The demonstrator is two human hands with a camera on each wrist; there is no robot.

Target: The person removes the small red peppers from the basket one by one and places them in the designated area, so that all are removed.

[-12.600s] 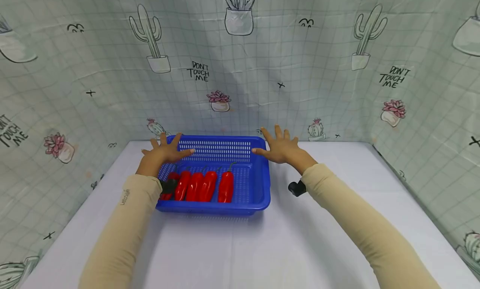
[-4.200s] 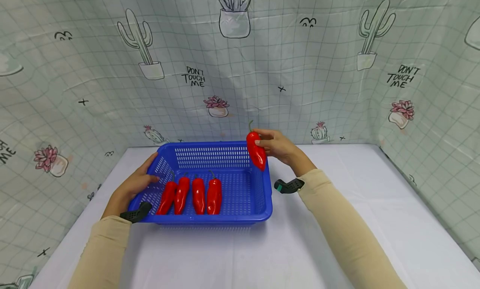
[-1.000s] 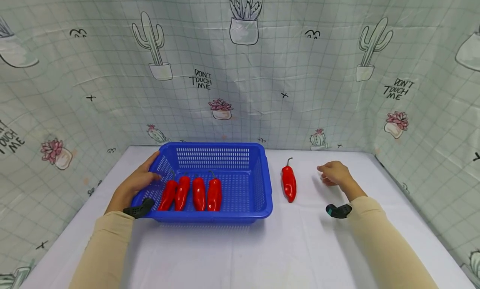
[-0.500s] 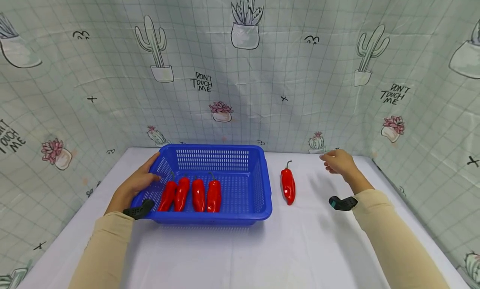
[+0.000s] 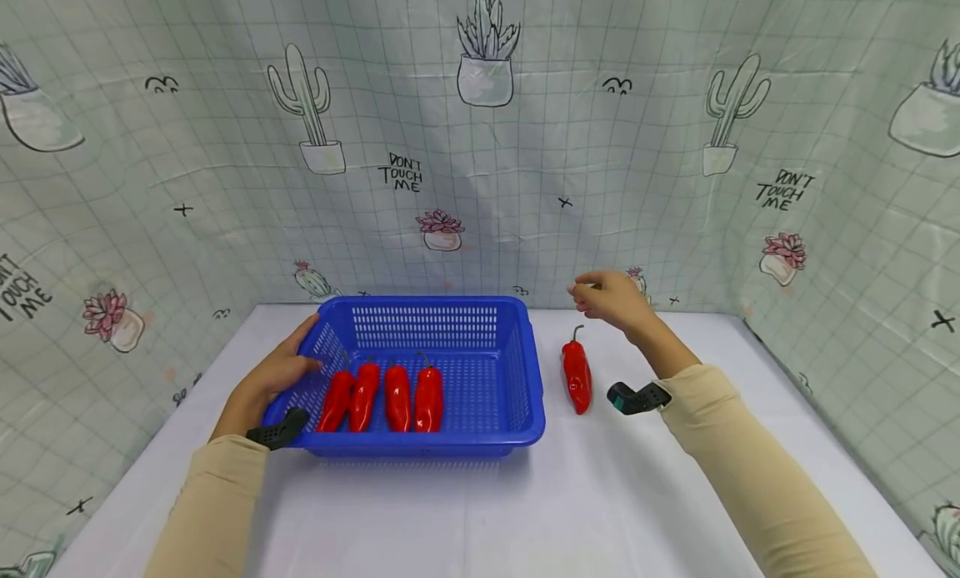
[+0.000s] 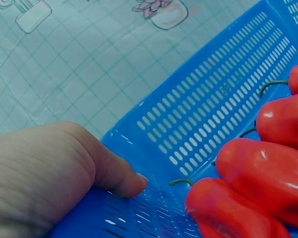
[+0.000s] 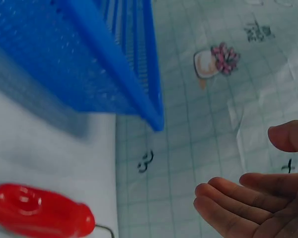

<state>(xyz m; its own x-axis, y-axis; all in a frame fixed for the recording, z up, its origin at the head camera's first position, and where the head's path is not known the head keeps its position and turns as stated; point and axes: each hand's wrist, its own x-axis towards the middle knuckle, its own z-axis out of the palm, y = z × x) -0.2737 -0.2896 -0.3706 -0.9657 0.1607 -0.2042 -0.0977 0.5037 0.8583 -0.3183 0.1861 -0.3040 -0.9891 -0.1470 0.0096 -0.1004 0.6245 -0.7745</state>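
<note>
**R hand [image 5: 611,297] empty near loose pepper [image 5: 577,376]; L hand [image 5: 270,376] gripping basket [image 5: 465,442]**

Loose red pepper lies on the white surface [image 5: 487,520], right of center in head view, just beside the basket's right side; stem end points to top of frame, tip to bottom. R hand is above & a bit right of the stem end, apart from it; right wrist view shows thumb spread from fingers, nothing held. L hand grasps basket wall at left of frame, thumb inside; its other fingers mostly hidden behind the wall, so can't tell exact wrap. Four more red peppers [image 5: 397,397] sit inside basket, left & center of its floor, stems toward top of frame; right part of floor is bare.

Handling (my est.): peppers prob light, fairly firm; glossy skin = maybe slippery; thin stem likely the weak pt, so pinch mid-body across the width, thumb vs. fingers, not by stem; basket looks like stiff, light plastic; rim or side wall = good hold.
</note>
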